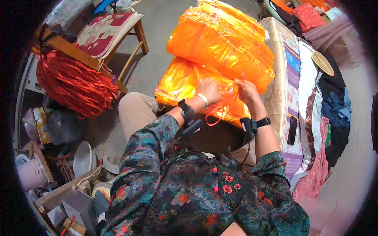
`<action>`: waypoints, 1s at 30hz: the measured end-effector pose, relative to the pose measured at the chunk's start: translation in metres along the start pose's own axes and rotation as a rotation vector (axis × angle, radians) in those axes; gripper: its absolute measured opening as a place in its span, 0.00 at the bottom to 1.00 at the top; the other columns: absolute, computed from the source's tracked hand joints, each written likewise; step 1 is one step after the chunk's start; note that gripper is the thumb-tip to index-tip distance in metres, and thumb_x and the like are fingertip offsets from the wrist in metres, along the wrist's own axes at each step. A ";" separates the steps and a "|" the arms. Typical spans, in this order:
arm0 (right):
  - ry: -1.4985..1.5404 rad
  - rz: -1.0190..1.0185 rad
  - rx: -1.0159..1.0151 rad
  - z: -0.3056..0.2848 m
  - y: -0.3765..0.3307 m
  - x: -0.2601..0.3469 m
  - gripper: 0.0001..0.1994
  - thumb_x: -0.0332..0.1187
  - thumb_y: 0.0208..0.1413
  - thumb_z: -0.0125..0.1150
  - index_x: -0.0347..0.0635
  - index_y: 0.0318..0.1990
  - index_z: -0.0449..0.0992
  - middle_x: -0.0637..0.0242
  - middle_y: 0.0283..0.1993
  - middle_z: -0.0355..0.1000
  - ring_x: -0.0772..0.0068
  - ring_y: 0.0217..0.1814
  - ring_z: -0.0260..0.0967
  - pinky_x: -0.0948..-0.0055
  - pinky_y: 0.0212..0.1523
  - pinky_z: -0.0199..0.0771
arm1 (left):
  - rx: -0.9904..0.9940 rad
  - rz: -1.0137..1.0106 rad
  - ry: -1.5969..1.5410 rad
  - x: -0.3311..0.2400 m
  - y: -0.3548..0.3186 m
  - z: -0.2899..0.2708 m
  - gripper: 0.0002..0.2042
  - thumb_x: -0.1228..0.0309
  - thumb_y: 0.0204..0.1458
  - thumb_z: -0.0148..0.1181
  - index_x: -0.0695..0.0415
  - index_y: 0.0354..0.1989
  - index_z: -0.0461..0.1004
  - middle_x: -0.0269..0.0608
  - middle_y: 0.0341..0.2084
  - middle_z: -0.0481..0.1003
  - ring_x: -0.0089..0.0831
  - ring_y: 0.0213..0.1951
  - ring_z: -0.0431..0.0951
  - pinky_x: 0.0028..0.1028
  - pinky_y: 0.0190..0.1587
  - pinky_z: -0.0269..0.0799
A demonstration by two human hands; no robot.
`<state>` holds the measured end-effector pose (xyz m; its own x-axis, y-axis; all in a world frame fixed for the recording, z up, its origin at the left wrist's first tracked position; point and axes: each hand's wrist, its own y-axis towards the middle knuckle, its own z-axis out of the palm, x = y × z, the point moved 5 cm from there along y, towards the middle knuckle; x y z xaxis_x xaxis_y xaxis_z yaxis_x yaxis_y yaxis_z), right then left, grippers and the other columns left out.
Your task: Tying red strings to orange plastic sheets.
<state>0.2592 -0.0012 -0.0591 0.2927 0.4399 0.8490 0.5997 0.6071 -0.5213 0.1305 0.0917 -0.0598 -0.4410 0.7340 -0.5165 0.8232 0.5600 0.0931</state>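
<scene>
A thick bundle of shiny orange plastic sheets lies in front of me, pinched in at its middle. My left hand presses into the bundle's near part, fingers bent and closed on the plastic; the fingertips are partly hidden. My right hand is a fist beside it, with a thin reddish ribbon between thumb and forefinger. A loop of the reddish ribbon hangs over the bundle's near edge, below and between my hands.
At right is a cloth-covered bed with a black phone, clothes and a round woven fan. A wooden chair stands at left, red strips hanging from it. Lower left holds a wooden crate of odds and ends.
</scene>
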 end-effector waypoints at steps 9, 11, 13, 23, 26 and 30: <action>0.746 -0.019 -0.238 -0.097 0.004 -0.065 0.10 0.39 0.56 0.43 0.42 0.31 0.64 0.70 0.23 0.62 0.83 0.12 0.45 0.84 0.10 0.44 | -0.307 -0.407 -1.949 0.092 -0.072 -0.127 0.06 0.73 0.43 0.50 0.65 0.23 0.67 0.38 0.19 0.65 0.30 0.27 0.67 0.27 0.33 0.63; 0.863 -0.007 -0.021 -0.054 0.007 -0.067 0.10 0.39 0.56 0.44 0.42 0.32 0.65 0.67 0.26 0.64 0.82 0.13 0.45 0.84 0.12 0.45 | 0.085 0.048 -2.235 0.122 -0.099 -0.167 0.04 0.75 0.43 0.48 0.64 0.24 0.65 0.36 0.16 0.60 0.28 0.21 0.61 0.26 0.26 0.59; 0.819 0.030 0.058 -0.018 0.003 -0.058 0.08 0.37 0.55 0.45 0.43 0.32 0.66 0.68 0.26 0.65 0.83 0.13 0.45 0.84 0.13 0.45 | -0.001 -0.161 -2.192 0.151 -0.116 -0.182 0.03 0.75 0.44 0.48 0.62 0.23 0.63 0.33 0.14 0.55 0.25 0.17 0.55 0.25 0.23 0.53; 0.844 -0.289 0.128 -0.011 -0.025 -0.023 0.05 0.28 0.49 0.49 0.44 0.35 0.68 0.68 0.22 0.67 0.84 0.14 0.50 0.84 0.14 0.47 | -0.590 0.008 -0.201 0.076 -0.090 -0.092 0.07 0.71 0.38 0.57 0.61 0.24 0.69 0.48 0.24 0.68 0.44 0.30 0.68 0.37 0.33 0.63; 0.352 -0.390 0.175 -0.009 -0.033 -0.016 0.05 0.26 0.44 0.48 0.40 0.28 0.71 0.64 0.23 0.69 0.76 0.19 0.62 0.79 0.19 0.58 | -0.395 -0.006 -0.043 0.033 -0.065 -0.053 0.11 0.65 0.39 0.58 0.61 0.23 0.70 0.50 0.23 0.69 0.46 0.30 0.69 0.39 0.33 0.64; -0.307 -0.540 -0.119 -0.010 -0.019 -0.015 0.07 0.27 0.41 0.46 0.38 0.25 0.72 0.60 0.23 0.70 0.69 0.25 0.68 0.74 0.28 0.66 | -0.338 -0.098 0.042 0.023 -0.041 -0.046 0.13 0.61 0.41 0.55 0.60 0.21 0.70 0.50 0.19 0.71 0.46 0.24 0.72 0.40 0.29 0.66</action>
<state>0.2513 -0.0260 -0.0612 -0.2910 0.2727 0.9170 0.6871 0.7266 0.0020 0.0697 0.1031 -0.0359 -0.5320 0.6817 -0.5023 0.6142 0.7190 0.3253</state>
